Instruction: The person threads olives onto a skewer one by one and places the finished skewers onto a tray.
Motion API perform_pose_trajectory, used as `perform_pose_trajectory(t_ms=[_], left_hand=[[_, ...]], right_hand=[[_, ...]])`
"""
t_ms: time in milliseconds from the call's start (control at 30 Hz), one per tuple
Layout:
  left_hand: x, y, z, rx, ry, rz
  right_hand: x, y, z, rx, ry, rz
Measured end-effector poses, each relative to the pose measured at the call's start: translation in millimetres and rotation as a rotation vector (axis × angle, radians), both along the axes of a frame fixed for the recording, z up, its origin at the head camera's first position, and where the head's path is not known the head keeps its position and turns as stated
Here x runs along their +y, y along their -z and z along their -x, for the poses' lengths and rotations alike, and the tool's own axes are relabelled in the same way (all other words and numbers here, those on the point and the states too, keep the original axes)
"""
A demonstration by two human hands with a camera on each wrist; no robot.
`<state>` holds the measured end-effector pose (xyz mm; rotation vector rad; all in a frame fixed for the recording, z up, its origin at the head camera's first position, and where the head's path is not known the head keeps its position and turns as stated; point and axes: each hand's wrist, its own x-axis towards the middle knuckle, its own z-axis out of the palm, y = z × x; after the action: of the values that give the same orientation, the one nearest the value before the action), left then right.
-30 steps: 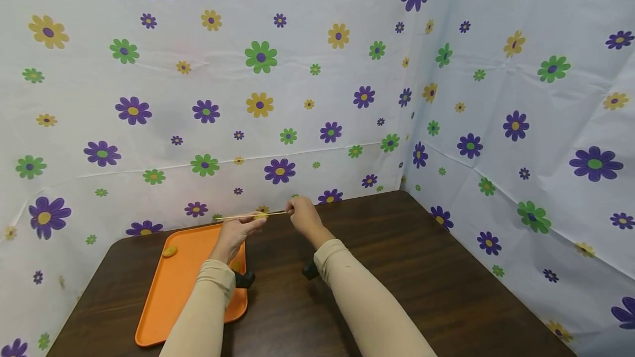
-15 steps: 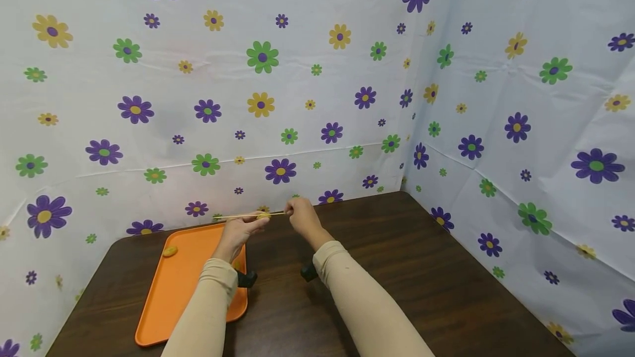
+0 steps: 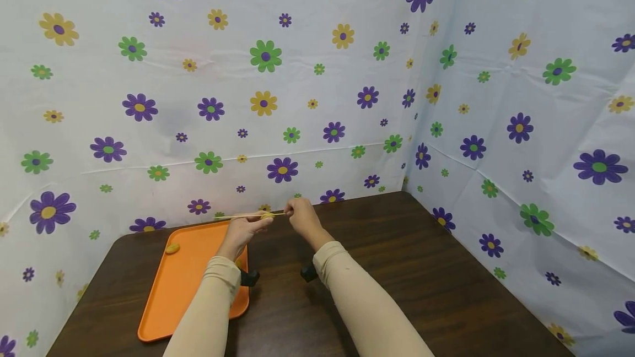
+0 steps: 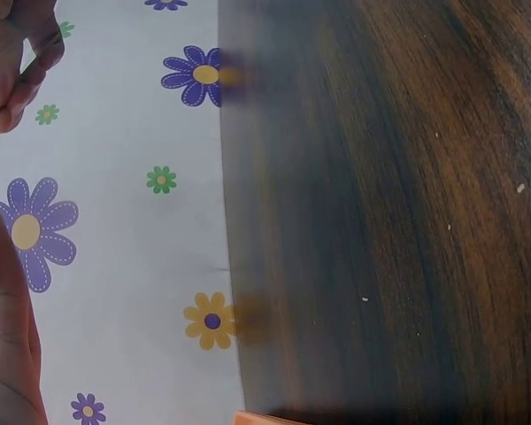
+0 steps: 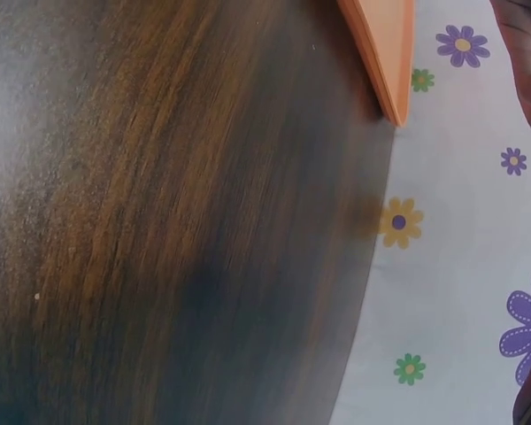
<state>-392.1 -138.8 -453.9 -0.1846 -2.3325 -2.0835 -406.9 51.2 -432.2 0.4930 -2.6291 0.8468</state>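
My left hand [image 3: 240, 233], above the far edge of the orange tray [image 3: 186, 274], pinches a small yellow piece [image 3: 267, 215] between thumb and fingers. A thin pale skewer [image 3: 228, 217] runs level past this hand and meets the piece; whether it passes right through is too small to tell. To the right, my right hand [image 3: 302, 216] grips the skewer's other end with curled fingers. In the left wrist view, the right hand [image 4: 18, 62] pinches the stick, while only part of the left hand [image 4: 4, 328] shows. The right wrist view catches both hands at its right edge.
One yellow piece [image 3: 172, 248] lies at the tray's far left. Another yellow piece [image 3: 239, 263] is partly hidden by the left wrist. The dark wooden table [image 3: 377, 258] meets a flowered sheet [image 3: 223, 136] at the back and right.
The left hand and the yellow piece have shifted slightly right, closer to the right hand. The right hand stays nearly in place. The head view has turned a little left.
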Motion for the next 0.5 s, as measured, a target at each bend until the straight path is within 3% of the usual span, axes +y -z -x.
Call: perform_pose_trajectory(t_ms=[500], left_hand=[[4.0, 0.6, -4.0, -0.03, -0.027, -0.023]], right_hand=[[-5.7, -1.5, -4.9, -0.029, -0.003, 0.018]])
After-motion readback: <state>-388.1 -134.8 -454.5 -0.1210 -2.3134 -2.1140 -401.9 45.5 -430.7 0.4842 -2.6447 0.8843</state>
